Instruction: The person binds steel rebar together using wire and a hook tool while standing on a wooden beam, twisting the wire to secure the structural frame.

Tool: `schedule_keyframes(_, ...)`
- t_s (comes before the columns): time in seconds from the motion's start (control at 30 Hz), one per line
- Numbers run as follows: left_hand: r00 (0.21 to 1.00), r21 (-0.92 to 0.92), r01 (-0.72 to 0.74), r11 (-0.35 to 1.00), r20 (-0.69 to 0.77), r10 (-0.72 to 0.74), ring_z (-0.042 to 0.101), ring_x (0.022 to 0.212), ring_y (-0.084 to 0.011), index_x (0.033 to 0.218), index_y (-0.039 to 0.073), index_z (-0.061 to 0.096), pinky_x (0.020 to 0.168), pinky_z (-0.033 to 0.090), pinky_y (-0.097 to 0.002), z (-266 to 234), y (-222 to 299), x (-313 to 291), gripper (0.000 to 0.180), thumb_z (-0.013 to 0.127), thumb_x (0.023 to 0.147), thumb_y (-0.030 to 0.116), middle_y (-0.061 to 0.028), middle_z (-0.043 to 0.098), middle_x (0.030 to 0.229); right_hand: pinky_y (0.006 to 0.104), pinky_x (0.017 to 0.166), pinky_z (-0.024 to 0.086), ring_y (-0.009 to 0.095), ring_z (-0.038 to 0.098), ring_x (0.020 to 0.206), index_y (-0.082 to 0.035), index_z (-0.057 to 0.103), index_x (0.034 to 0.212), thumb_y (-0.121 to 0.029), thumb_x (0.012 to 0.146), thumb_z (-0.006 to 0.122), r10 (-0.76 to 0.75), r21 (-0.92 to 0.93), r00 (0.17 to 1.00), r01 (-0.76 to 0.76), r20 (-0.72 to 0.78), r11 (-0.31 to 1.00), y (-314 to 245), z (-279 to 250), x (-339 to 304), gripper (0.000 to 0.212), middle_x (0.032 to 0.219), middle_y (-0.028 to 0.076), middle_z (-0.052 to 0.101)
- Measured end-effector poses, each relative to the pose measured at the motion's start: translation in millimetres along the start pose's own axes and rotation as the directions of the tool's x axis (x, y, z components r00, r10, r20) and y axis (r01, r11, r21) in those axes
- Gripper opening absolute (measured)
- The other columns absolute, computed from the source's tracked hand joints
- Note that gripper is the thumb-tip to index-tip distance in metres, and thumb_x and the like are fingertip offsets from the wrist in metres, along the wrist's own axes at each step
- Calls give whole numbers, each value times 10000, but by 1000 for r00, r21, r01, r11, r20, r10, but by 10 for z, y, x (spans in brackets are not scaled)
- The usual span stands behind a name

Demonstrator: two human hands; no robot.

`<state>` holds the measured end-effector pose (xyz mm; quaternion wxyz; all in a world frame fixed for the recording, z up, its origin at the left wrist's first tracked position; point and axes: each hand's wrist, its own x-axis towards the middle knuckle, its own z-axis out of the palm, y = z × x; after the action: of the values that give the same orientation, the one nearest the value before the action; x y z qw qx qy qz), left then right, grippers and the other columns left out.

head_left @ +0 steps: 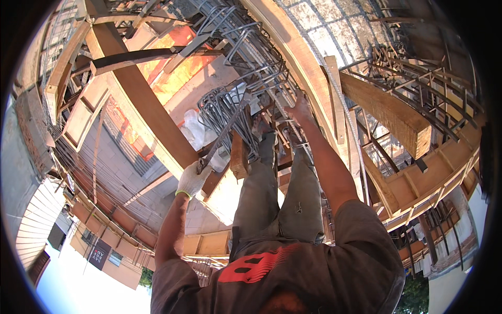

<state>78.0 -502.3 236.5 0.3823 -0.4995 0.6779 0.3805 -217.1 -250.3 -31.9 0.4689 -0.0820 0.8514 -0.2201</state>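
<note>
My left hand (pixel 194 179), in a white knit glove with a green cuff, is closed round the lower end of a long dark metal bar (pixel 226 128). The bar slants up to the right across a bundle of bent steel stirrups (pixel 212 107). My right hand (pixel 300 111), bare, is closed on steel rebar of a long reinforcement cage (pixel 272 68); its exact grip is small in view. Between my hands, a short wooden block (pixel 239 157) stands in front of the stirrups. My legs are below the stirrups, among the bars.
A wide timber beam (pixel 141 110) crosses at left, and a thick squared timber (pixel 387 112) juts out at right. A long formwork board (pixel 293 42) runs beside the cage. White plastic (pixel 193 128) and an orange sheet (pixel 172 60) lie at left. Loose rebar crowds the far right.
</note>
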Motion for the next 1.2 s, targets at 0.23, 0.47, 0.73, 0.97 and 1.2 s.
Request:
schedule_keyframes(0.23,998,293,12,956,47,-28,687,918,-401,906,53,635,829,521,-488,374,-88,769,487,612,900,539,-207,705,914,424,811,546,238,726,875,-51,659,949,-184,791,908,62,272,799,-275,598,922,202,122,445,323,886,123,769)
schedule_keyframes(0.47,990,370,-138,919,53,128,690,902,-411,904,65,654,824,522,-490,519,212,1174,477,633,873,541,-213,713,907,416,758,528,217,711,859,-28,713,946,-198,774,907,77,243,843,-240,532,940,214,78,388,310,906,96,778)
schedule_keyframes(0.73,955,345,-281,896,5,297,694,898,-412,933,87,677,798,525,-495,549,307,1291,460,639,876,542,-184,721,882,446,829,532,258,699,934,-30,815,905,-149,681,891,165,139,896,-240,413,961,-205,-191,-52,264,930,107,772)
schedule_keyframes(0.97,915,285,-382,879,-19,403,689,875,-424,917,68,658,768,528,-509,563,582,1246,462,649,885,529,-200,712,866,415,810,490,235,682,882,21,656,1008,-119,705,883,192,212,917,-277,349,937,-224,-353,-365,404,924,125,752)
schedule_keyframes(1.2,911,247,-405,880,33,410,686,905,-427,897,40,670,790,530,-505,554,909,1485,480,656,881,520,-215,715,897,388,721,486,202,652,789,-75,598,871,-143,690,876,162,131,921,-221,354,967,-292,-444,-385,339,799,79,704)
